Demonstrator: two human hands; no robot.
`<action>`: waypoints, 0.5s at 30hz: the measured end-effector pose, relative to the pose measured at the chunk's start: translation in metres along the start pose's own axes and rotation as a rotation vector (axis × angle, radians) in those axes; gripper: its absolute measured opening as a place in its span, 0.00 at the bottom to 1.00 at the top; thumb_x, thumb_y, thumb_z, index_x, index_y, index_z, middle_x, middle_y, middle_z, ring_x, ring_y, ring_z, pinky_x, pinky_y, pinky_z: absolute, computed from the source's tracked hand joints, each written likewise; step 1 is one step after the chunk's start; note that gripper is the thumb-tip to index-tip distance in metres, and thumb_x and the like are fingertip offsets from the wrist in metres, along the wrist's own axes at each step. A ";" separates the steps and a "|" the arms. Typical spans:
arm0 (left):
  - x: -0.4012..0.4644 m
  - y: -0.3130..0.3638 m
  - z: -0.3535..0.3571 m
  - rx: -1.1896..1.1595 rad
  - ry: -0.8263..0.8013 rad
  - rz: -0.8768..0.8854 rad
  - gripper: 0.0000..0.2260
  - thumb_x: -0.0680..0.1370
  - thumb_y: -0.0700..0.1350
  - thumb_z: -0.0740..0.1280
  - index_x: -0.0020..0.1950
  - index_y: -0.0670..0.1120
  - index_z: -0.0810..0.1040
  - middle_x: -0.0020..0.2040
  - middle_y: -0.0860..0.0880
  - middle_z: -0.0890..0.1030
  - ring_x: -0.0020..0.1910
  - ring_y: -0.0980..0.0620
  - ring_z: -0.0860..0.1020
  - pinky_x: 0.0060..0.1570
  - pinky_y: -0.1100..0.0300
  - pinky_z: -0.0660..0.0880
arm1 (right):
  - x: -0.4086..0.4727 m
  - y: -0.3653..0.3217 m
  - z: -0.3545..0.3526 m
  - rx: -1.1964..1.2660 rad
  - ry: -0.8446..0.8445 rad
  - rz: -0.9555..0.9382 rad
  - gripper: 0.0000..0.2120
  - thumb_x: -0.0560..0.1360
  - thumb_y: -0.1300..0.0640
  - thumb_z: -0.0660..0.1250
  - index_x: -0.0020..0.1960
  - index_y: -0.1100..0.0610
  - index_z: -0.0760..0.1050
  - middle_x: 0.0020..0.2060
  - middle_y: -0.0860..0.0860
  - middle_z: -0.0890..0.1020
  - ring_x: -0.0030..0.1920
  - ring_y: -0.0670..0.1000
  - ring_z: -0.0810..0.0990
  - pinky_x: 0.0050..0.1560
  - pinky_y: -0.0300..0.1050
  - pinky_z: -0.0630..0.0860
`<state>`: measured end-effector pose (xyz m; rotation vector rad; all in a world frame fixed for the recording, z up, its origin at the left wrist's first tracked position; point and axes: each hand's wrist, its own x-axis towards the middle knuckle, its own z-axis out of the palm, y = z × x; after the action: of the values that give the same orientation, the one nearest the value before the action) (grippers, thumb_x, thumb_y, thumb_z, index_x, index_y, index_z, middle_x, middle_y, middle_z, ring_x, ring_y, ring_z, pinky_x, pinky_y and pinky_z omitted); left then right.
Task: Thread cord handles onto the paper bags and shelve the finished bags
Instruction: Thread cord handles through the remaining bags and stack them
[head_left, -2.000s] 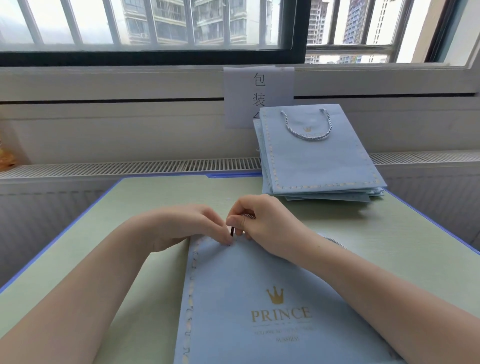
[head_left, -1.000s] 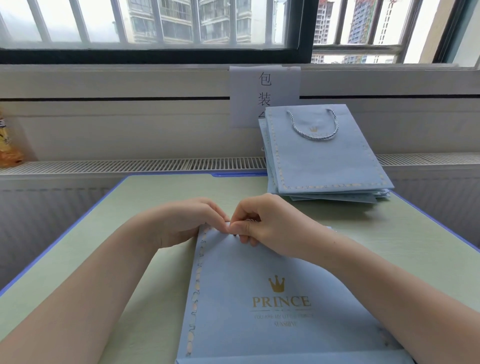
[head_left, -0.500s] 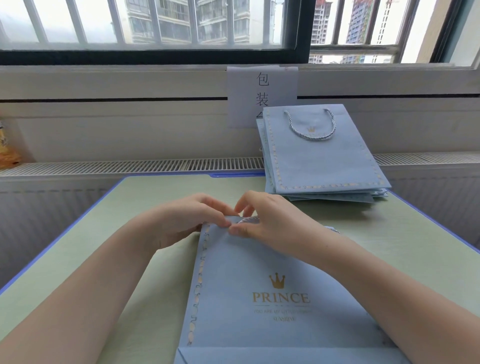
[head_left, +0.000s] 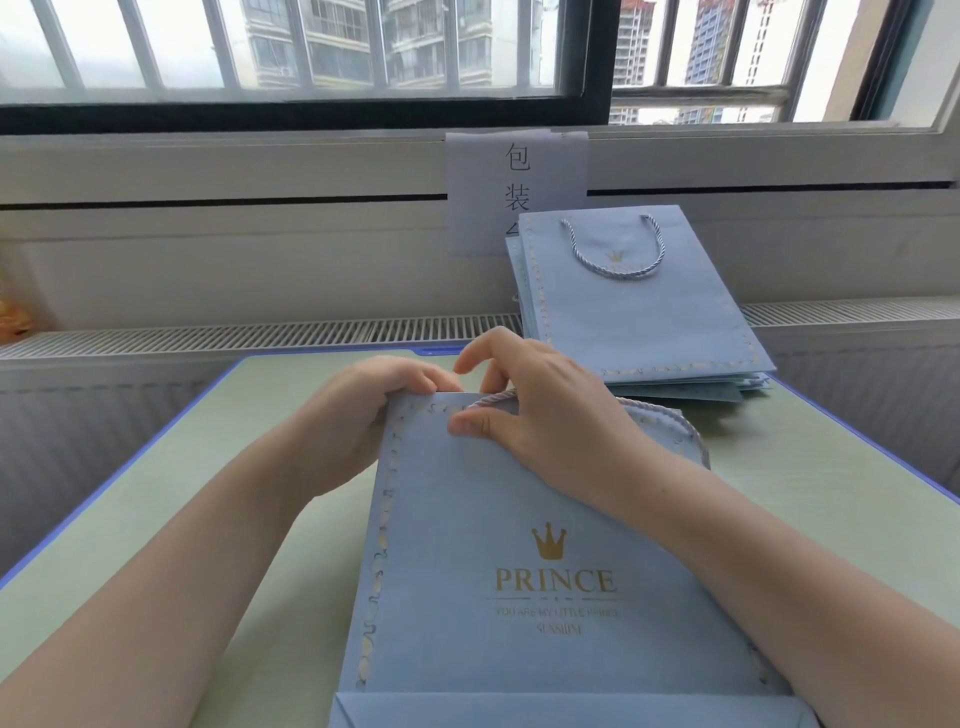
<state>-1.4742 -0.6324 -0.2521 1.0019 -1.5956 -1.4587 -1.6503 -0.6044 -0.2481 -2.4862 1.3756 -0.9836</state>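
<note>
Gripping the paper bag (head_left: 519, 519) at its ten o'clock corner, left hand (head_left: 358, 415) steadies it; right hand (head_left: 545, 410) pinches the cord (head_left: 493, 399) at twelve o'clock.

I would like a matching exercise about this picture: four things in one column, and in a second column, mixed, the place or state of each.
Things:
1. left hand
2. cord handle
3. stack of finished bags
4. paper sign

Places or states:
A. hangs on the wall under the window
B. lies at the far right of the table
C. grips the top left corner of the flat bag
D. pinched by the right hand at the bag's top edge

Pairs: 1-C, 2-D, 3-B, 4-A
</note>
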 end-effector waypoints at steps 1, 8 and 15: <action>-0.001 0.000 -0.002 -0.024 -0.013 -0.020 0.11 0.74 0.38 0.57 0.41 0.37 0.78 0.37 0.42 0.79 0.33 0.49 0.78 0.32 0.62 0.75 | -0.001 -0.001 0.000 0.010 0.010 -0.019 0.18 0.72 0.45 0.69 0.58 0.49 0.70 0.39 0.42 0.73 0.44 0.41 0.67 0.46 0.36 0.65; -0.005 0.003 -0.027 0.127 -0.295 -0.184 0.14 0.69 0.38 0.61 0.48 0.37 0.84 0.47 0.39 0.82 0.44 0.45 0.80 0.45 0.57 0.78 | -0.004 -0.004 0.010 -0.089 -0.070 -0.169 0.21 0.71 0.44 0.69 0.60 0.52 0.71 0.41 0.42 0.71 0.43 0.39 0.61 0.41 0.42 0.63; -0.011 0.002 -0.038 0.130 -0.440 -0.333 0.10 0.66 0.43 0.73 0.46 0.43 0.85 0.42 0.46 0.83 0.36 0.52 0.81 0.38 0.62 0.78 | -0.009 -0.010 0.017 -0.046 -0.067 -0.253 0.19 0.72 0.45 0.69 0.56 0.55 0.73 0.40 0.42 0.71 0.43 0.39 0.61 0.39 0.42 0.63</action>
<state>-1.4349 -0.6382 -0.2472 1.1153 -1.9188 -1.9237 -1.6360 -0.5947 -0.2612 -2.7507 1.0964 -0.9101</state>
